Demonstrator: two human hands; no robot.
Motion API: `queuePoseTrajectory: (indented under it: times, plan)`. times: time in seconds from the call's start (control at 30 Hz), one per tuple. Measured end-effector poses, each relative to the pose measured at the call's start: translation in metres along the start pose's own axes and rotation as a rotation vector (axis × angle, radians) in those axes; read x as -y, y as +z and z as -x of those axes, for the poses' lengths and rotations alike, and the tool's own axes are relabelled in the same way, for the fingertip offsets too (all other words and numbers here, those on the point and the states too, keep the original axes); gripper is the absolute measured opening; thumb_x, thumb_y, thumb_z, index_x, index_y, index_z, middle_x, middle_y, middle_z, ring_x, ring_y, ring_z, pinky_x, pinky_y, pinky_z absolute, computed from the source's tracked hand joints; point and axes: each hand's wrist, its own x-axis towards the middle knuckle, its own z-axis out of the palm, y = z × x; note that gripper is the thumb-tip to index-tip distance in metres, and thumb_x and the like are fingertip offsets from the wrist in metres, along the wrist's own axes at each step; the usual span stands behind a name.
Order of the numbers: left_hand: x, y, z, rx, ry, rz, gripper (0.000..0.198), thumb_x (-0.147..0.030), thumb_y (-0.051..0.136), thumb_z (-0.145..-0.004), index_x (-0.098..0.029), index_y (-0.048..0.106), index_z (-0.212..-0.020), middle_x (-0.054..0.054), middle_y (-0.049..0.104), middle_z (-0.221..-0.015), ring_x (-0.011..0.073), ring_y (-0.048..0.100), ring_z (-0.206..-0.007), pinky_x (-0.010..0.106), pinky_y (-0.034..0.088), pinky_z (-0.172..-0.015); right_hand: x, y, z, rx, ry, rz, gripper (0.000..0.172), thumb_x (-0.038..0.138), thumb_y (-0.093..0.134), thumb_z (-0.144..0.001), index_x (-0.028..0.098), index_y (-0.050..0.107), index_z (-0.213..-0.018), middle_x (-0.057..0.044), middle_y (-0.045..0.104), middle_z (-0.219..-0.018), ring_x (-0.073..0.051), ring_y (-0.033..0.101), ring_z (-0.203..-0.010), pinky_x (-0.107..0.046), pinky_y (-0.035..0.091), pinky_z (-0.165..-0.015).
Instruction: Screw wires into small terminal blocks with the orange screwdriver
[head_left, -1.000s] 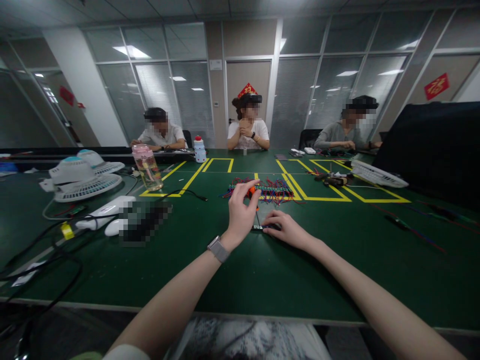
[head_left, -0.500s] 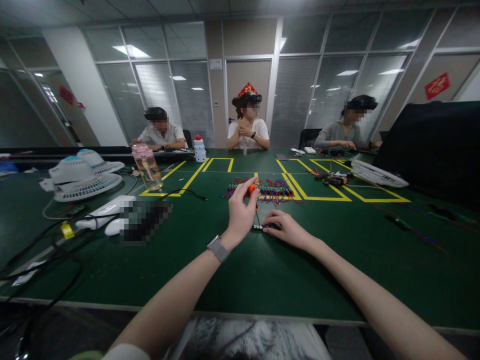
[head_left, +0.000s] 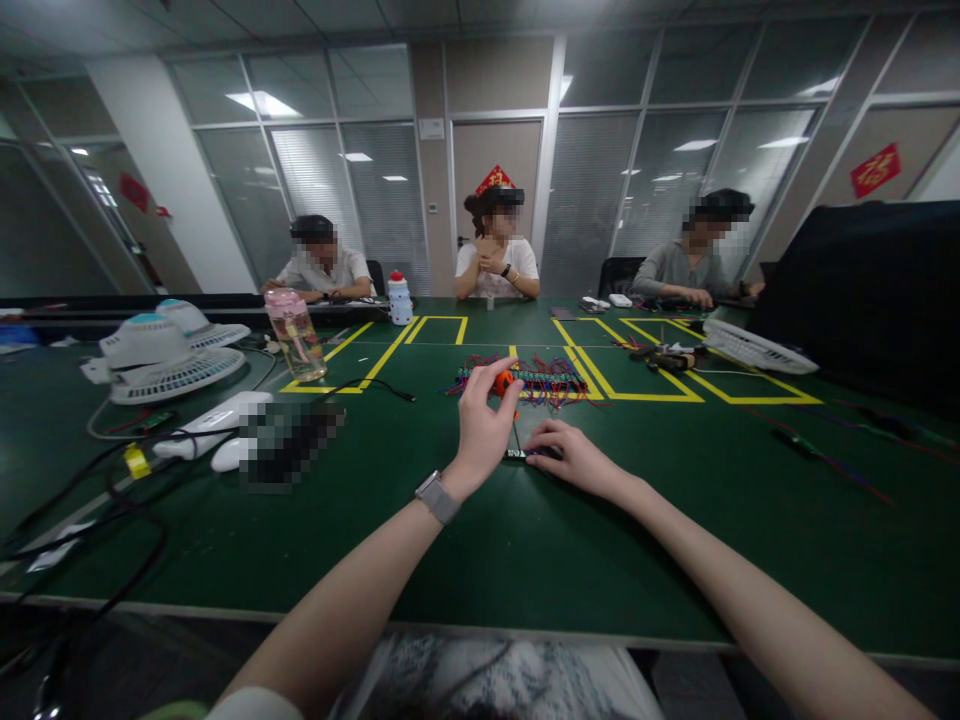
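My left hand (head_left: 482,425), with a watch on its wrist, is closed round the orange handle of a small screwdriver (head_left: 505,384) that stands upright, its thin shaft reaching down to a small dark part (head_left: 519,454) on the green table (head_left: 450,560). My right hand (head_left: 571,456) lies on the table with its fingertips pressed on that part, holding it down. Just beyond both hands lies a row of bundled red, blue and green wires (head_left: 541,381).
Two white fans (head_left: 161,355), a pink-lidded bottle (head_left: 295,335), black cables (head_left: 90,500) and white devices sit at the left. Yellow tape marks boxes on the table. Tools and another white fan (head_left: 754,350) lie at the right. Three people sit at the far side.
My left hand's fingers have shifted slightly on the screwdriver handle; both hands stay in place on the part.
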Motion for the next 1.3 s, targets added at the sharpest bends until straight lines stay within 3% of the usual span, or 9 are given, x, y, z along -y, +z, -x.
queuePoseTrajectory:
  times: [0.1,0.27,0.37,0.57,0.73,0.83,0.93,1.07,1.3]
  plan:
    - [-0.005,-0.003,0.000,-0.021,-0.006,-0.070,0.024,-0.030,0.056,-0.087,-0.022,0.064,-0.107,0.005,0.056,-0.097,0.0155,0.056,-0.087,0.030,0.047,-0.082,0.000,0.000,0.000,-0.004,-0.011,-0.002,0.018,0.029,0.061,-0.084,0.020,0.072,-0.094,-0.007,0.060,-0.093,-0.020,0.057,-0.088,-0.033,0.046,-0.083]
    - [0.001,0.000,0.000,0.004,-0.007,0.051,0.037,-0.024,0.033,-0.096,-0.024,0.051,-0.128,0.007,0.057,-0.117,0.0160,0.055,-0.107,0.032,0.043,-0.094,-0.001,0.001,0.000,-0.004,-0.005,-0.007,0.017,0.029,0.061,-0.084,0.021,0.072,-0.094,-0.007,0.061,-0.094,-0.020,0.058,-0.088,-0.033,0.046,-0.083]
    - [0.004,0.001,0.001,-0.006,-0.031,0.084,0.037,-0.027,0.037,-0.095,-0.023,0.048,-0.130,0.008,0.060,-0.119,0.0174,0.057,-0.105,0.034,0.044,-0.092,-0.002,0.001,0.000,0.000,-0.008,0.000,0.018,0.030,0.061,-0.084,0.022,0.072,-0.095,-0.007,0.061,-0.095,-0.020,0.058,-0.089,-0.033,0.046,-0.083]
    - [-0.004,-0.001,0.002,-0.042,0.014,-0.060,0.026,-0.031,0.054,-0.088,-0.023,0.063,-0.111,0.005,0.056,-0.099,0.0151,0.056,-0.089,0.029,0.046,-0.082,-0.002,0.002,0.000,-0.009,-0.006,0.005,0.017,0.029,0.062,-0.083,0.021,0.073,-0.095,-0.007,0.060,-0.094,-0.021,0.058,-0.089,-0.033,0.046,-0.083]
    - [0.002,0.001,0.002,-0.047,-0.008,-0.002,0.036,-0.024,0.036,-0.095,-0.026,0.052,-0.127,0.007,0.053,-0.118,0.0159,0.052,-0.110,0.031,0.042,-0.095,-0.001,0.001,0.000,-0.009,-0.006,0.001,0.017,0.029,0.062,-0.083,0.021,0.073,-0.094,-0.007,0.060,-0.094,-0.020,0.058,-0.088,-0.033,0.046,-0.083]
    - [0.005,0.002,0.002,-0.017,-0.044,0.080,0.038,-0.024,0.035,-0.095,-0.025,0.047,-0.131,0.007,0.058,-0.123,0.0161,0.057,-0.107,0.032,0.044,-0.093,0.000,0.001,0.000,-0.012,-0.008,0.001,0.018,0.029,0.062,-0.084,0.021,0.073,-0.095,-0.007,0.060,-0.094,-0.020,0.058,-0.088,-0.033,0.046,-0.083]
    - [0.001,0.002,0.002,-0.015,-0.019,0.067,0.033,-0.026,0.044,-0.093,-0.024,0.054,-0.124,0.007,0.063,-0.114,0.0163,0.060,-0.099,0.031,0.046,-0.087,-0.001,0.001,0.000,-0.009,-0.009,0.008,0.017,0.029,0.062,-0.084,0.021,0.072,-0.095,-0.007,0.060,-0.094,-0.020,0.057,-0.089,-0.033,0.046,-0.083]
    - [-0.005,-0.001,0.002,-0.053,0.038,-0.058,0.022,-0.030,0.059,-0.085,-0.022,0.065,-0.105,0.005,0.058,-0.100,0.0156,0.057,-0.090,0.029,0.046,-0.083,-0.002,0.001,0.000,-0.009,-0.004,0.008,0.017,0.029,0.062,-0.083,0.021,0.073,-0.094,-0.007,0.060,-0.094,-0.020,0.057,-0.088,-0.033,0.045,-0.083]
    - [0.001,0.001,0.001,-0.017,-0.007,0.062,0.035,-0.023,0.035,-0.096,-0.023,0.052,-0.126,0.007,0.059,-0.115,0.0161,0.055,-0.106,0.032,0.042,-0.093,-0.003,0.002,0.000,-0.003,-0.002,0.001,0.019,0.029,0.062,-0.083,0.021,0.073,-0.097,-0.007,0.060,-0.094,-0.020,0.057,-0.089,-0.032,0.045,-0.083]
